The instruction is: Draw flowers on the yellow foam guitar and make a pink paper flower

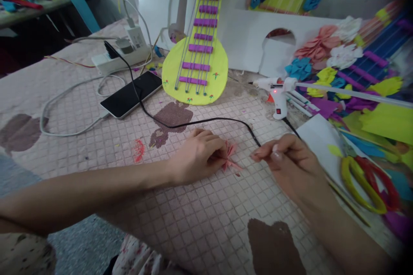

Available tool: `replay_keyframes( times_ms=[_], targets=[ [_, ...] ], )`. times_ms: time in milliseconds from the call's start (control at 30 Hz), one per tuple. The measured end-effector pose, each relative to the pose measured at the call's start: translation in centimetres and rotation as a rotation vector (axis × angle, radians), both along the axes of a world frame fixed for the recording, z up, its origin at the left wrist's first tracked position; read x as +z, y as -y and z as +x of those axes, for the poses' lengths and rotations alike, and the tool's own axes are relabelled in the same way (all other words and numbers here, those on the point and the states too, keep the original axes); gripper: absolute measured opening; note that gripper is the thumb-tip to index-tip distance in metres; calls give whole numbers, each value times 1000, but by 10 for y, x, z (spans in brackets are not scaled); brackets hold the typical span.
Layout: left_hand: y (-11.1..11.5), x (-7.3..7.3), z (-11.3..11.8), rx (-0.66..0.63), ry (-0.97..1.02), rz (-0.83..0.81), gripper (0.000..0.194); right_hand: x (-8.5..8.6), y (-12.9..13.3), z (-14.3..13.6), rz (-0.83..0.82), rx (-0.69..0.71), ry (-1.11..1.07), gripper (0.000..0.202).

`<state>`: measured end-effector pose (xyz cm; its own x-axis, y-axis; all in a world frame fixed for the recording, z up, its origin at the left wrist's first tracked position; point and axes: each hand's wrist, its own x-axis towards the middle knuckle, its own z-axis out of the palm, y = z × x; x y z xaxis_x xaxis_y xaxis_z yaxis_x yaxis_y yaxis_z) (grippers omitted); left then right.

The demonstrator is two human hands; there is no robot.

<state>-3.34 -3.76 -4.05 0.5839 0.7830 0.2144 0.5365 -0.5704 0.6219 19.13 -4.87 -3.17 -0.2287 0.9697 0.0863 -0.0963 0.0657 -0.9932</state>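
My left hand (201,157) rests on the table with its fingers pinched on a small gathered pink paper flower (230,154), whose folds fan out past the fingertips. To its right, my right hand (292,165) is raised slightly, thumb and fingertips pressed together. Whatever sits in that pinch, if anything, is too small to make out. Just behind the right fingertips runs a black cable (206,119). Beyond that hand stands a white hot glue gun (279,99) with a red light lit and a glue stick in its back.
A yellow paper guitar (195,68) with purple strips leans at the back. Left of it lie a phone (132,94) and a power strip (121,58). Scissors with yellow and red handles (363,184), paper flowers (322,47) and coloured paper crowd the right. Red glitter (138,150) marks the cloth.
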Motion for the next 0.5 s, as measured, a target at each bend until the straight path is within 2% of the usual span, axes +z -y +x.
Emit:
replay_keyframes(
  times_ms=[133,367,433,500],
  targets=[
    [0,1,0,9,2,-14,3,6,-1,-3,160,-197,-86,8],
    [0,1,-1,12,6,-12,3,17,5,-8,318,-461,-8,11],
    [0,0,0,14,15,-9,4,14,9,-6,315,-467,108,5],
    [0,0,0,17,22,-5,4,9,15,-3,272,-369,271,7]
  ],
)
